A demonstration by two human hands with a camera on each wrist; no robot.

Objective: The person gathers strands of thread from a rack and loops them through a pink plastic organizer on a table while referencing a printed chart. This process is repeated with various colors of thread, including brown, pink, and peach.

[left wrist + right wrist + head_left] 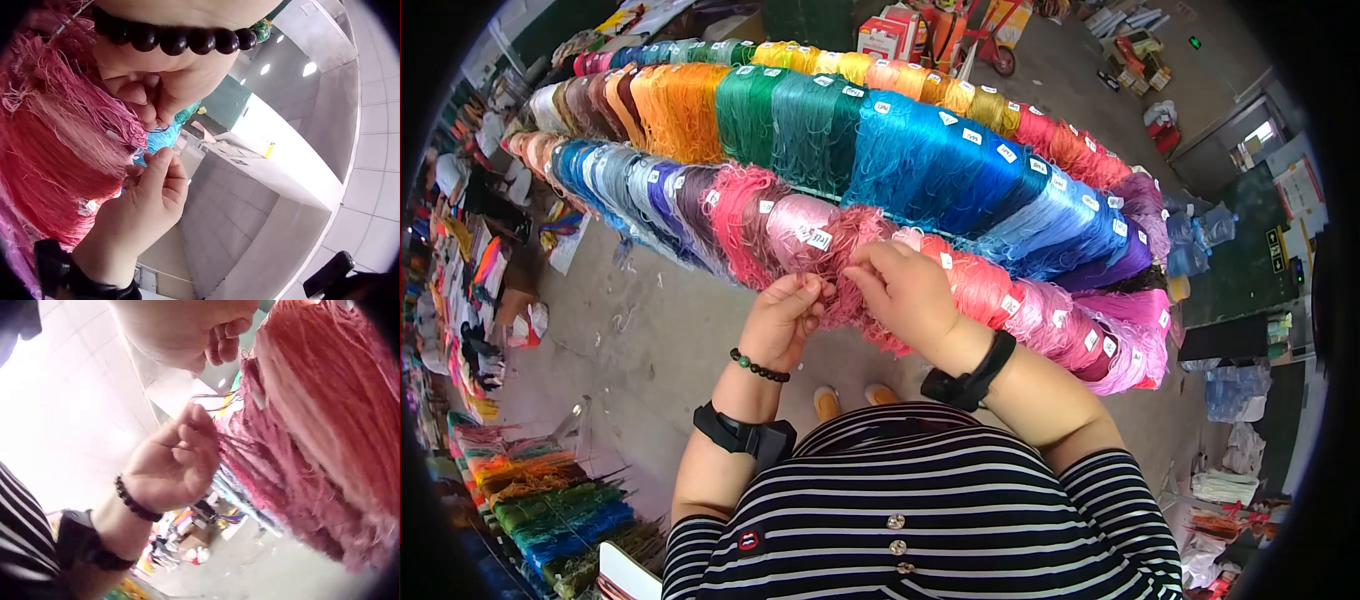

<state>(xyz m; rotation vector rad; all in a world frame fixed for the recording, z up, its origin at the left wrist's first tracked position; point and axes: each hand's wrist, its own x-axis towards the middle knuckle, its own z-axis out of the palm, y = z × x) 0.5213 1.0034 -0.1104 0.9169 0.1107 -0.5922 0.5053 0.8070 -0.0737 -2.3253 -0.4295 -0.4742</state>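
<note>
Pink and dusty-rose thread skeins (862, 232) (75, 106) (275, 444) hang in a row, some with white paper tags (814, 237). The left hand (782, 318) (169, 75) (178, 462), wearing a dark bead bracelet, pinches a few thin strands (215, 395) between thumb and fingertips, beside the dusty-rose skein. Close on its other side is the right hand (908, 298) (140, 203) (194, 331); its fingers bend loosely, with thumb and fingertips apart in the right wrist view and no thread visible between them. Where the strands enter the skein is partly hidden.
Long rows of blue, green, orange and yellow skeins (800, 125) curve beyond the hands. More thread bundles (565, 510) lie at lower left. Red boxes (882, 38) and a cart stand behind the rows; water bottles (1238, 392) are at right. Grey floor (630, 350) shows below.
</note>
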